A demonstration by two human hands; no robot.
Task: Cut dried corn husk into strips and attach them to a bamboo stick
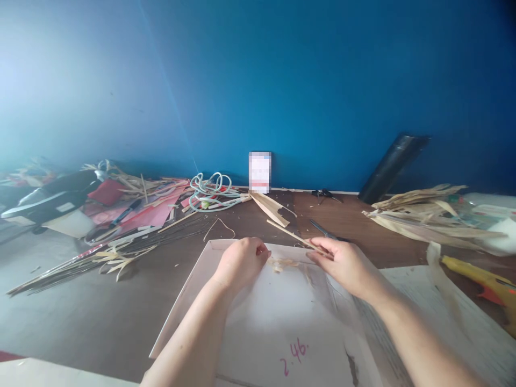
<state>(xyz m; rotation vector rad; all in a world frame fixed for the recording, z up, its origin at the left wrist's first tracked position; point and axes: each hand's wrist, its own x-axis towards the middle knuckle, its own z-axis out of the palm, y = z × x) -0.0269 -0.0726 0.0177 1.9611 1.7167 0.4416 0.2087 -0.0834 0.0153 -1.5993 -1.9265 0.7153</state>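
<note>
My right hand (342,263) pinches a thin tan stick (288,232) between thumb and fingers, its free end slanting up and left. My left hand (244,262) is closed over the white shallow box lid (274,317), fingertips together; whatever they hold, if anything, is hidden. Small tan scraps (282,264) lie inside the lid between both hands. The lid has "2.46." written on it in purple. Just beyond the stick is a piece of dried corn husk (270,208). A dark, slim tool (322,228) lies partly behind my right hand.
A coiled pale cable (213,193) and a phone-like screen (260,172) are by the blue wall. Red paper, husk strips and wires (121,258) clutter the left. At right are dried husks (423,215), a black roll (393,166) and a yellow glue gun (479,277).
</note>
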